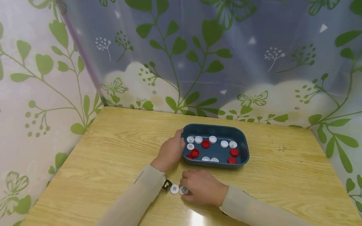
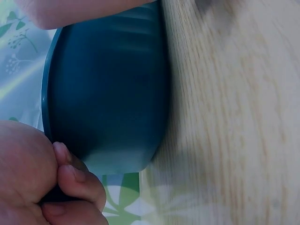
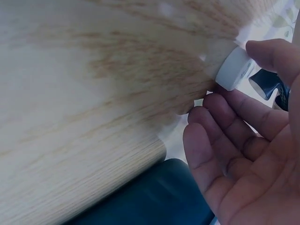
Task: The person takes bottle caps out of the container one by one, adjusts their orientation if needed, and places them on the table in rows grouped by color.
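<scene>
At the tub's left end, on the wooden table [image 1: 288, 180], the person's left hand [image 1: 169, 150] grips the wall and rim, its fingers curled in. Nearer the person, a white disc [image 1: 174, 189] lies flat with a grey square mark on top, touched by no finger. Just to its right, a patterned disc [image 1: 183, 190] sits between the thumb and a finger of the right hand [image 1: 204, 188]; that pinch is only as wide as the disc, and the other fingers curl loosely, holding nothing. Both discs are near the front of the dark blue tub [image 1: 215, 165], in which white discs [image 1: 212, 139] and red discs [image 1: 234, 152] are scattered. The small discs look light, stiff and smooth, hardly fragile, but likely to skid on the wood or slip if pressed off-centre, so opposite sides of the edge seem the best hold. The tub looks rigid, probably light enough to slide when bumped; its rim offers a good place to steady it.
</scene>
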The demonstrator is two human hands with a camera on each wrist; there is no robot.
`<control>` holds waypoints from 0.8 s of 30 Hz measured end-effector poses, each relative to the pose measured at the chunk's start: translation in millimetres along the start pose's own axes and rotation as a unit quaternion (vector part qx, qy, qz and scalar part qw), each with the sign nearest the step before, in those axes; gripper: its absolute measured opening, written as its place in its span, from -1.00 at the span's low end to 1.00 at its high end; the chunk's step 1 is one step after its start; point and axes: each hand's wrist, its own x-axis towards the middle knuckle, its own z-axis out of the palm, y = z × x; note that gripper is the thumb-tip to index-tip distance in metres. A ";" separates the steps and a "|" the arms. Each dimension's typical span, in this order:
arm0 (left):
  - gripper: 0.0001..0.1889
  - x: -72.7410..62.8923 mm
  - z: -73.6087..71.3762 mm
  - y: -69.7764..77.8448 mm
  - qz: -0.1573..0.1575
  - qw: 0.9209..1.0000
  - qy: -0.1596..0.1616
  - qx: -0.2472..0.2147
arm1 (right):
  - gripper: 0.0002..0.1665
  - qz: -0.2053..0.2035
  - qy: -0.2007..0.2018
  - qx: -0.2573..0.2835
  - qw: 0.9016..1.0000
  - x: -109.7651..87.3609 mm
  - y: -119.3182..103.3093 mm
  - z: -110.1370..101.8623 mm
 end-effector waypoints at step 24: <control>-0.53 -0.8 -3.1 1.2 0.000 1.000 0.002 -0.005 | -0.64 0.189 -0.062 -0.040 0.979 -26.7 166.6 -82.3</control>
